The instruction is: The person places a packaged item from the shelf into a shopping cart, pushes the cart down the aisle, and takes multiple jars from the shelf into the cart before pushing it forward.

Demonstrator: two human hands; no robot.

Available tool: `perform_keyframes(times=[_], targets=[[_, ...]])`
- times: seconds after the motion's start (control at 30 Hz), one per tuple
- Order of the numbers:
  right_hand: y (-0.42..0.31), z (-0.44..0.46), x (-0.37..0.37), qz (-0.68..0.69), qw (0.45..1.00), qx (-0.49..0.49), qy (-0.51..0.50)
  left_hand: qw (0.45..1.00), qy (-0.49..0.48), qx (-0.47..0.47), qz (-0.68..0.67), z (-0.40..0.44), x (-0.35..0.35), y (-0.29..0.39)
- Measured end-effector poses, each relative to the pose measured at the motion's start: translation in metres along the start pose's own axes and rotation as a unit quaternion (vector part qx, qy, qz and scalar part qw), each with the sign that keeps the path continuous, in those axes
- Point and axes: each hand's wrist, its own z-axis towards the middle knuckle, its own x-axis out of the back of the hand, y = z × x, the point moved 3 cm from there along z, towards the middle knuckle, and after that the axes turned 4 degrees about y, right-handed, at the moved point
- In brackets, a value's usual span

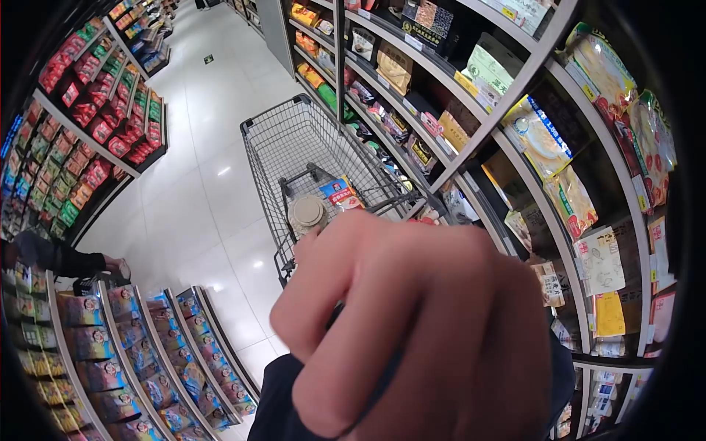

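A hand, by its position my right hand (426, 316), fills the lower middle of the head view very near the camera. Its knuckles face up and its fingers are curled in; whatever lies inside them is hidden. Behind it stands a grey wire shopping cart (259, 158). A round container with a beige lid (307, 212) and a blue-and-red package (342, 194) are in the cart's near part. By the container a small bit of skin shows, perhaps my left hand (304, 242), mostly covered by the nearer hand. The cart's handle is largely hidden too.
Tall shelves (471, 110) of bagged goods run close along the right. On the left are racks of red packets (103, 110) and a low rack of blue bags (92, 342). Another person's leg (77, 262) shows at the left. A pale tiled floor (198, 169) runs between.
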Motion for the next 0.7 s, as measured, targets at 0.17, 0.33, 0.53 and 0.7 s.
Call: perform_keyframes(times=[0.17,0.33,0.53,0.7], targets=[[0.044,0.001,-0.019,-0.019,1.0,0.0,0.003,1.0,-0.023,-0.016,-0.002,0.019,0.004,-0.015],[0.143,0.021,-0.049,-0.036,0.999,0.004,0.008,0.999,-0.043,-0.029,0.0,0.025,0.005,-0.026],[0.185,0.029,-0.057,-0.027,1.0,0.008,0.013,0.998,-0.054,-0.019,-0.002,0.02,-0.001,-0.041],[0.136,0.017,-0.031,-0.006,1.0,0.021,0.01,0.999,-0.047,-0.004,-0.003,0.013,-0.005,-0.053]])
